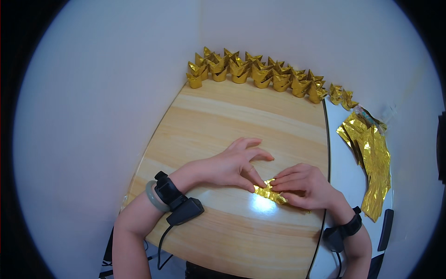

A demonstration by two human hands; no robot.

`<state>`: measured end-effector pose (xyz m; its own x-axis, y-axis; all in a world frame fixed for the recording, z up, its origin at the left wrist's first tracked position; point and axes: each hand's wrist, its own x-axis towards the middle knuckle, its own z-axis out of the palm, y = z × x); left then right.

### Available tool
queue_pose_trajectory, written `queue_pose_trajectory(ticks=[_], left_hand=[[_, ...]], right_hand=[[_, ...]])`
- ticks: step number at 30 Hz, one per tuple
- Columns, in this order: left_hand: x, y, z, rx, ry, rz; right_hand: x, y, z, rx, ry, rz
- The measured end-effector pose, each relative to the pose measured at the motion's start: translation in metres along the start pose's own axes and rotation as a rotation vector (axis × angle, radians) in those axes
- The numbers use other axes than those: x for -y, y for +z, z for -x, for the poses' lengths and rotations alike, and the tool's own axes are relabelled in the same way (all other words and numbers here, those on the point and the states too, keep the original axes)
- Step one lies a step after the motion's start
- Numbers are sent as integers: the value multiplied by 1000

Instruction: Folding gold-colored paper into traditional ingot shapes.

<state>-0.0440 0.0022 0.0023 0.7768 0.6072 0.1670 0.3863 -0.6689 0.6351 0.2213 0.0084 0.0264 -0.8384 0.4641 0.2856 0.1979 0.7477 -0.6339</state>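
A narrow folded strip of gold foil paper (271,193) lies on the wooden tabletop in front of me. My left hand (232,165) pinches its left end, thumb at the corner and index finger on the upper edge; the other fingers are spread in the air. Over the right part of the strip is my right hand (304,186), its fingertips pressed along the upper edge and its thumb on the lower one. That hand hides the strip's right end, apart from a bit of gold showing below the palm.
Stacked gold paper ingots (239,69) line the far edge of the wooden tabletop (223,125). A few smaller stacks (341,96) continue on the white surface (341,158) to the right, where loose gold foil sheets (375,162) lie. Walls stand left and behind. Cables hang from both wrist straps.
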Motion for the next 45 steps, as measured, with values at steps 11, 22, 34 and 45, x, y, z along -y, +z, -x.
queue_pose_trajectory(ticks=[11,22,34,45], left_hand=[[3,4,-6,-99,133,-34],[3,2,-3,-46,102,29],[-17,17,-9,-128,153,-17],[-34,24,-12,-91,120,-113]], right_hand=[[0,-5,0,262,25,502],[0,-25,10,502,204,402],[-16,-42,15,298,255,61],[-32,-38,22,105,358,-198]])
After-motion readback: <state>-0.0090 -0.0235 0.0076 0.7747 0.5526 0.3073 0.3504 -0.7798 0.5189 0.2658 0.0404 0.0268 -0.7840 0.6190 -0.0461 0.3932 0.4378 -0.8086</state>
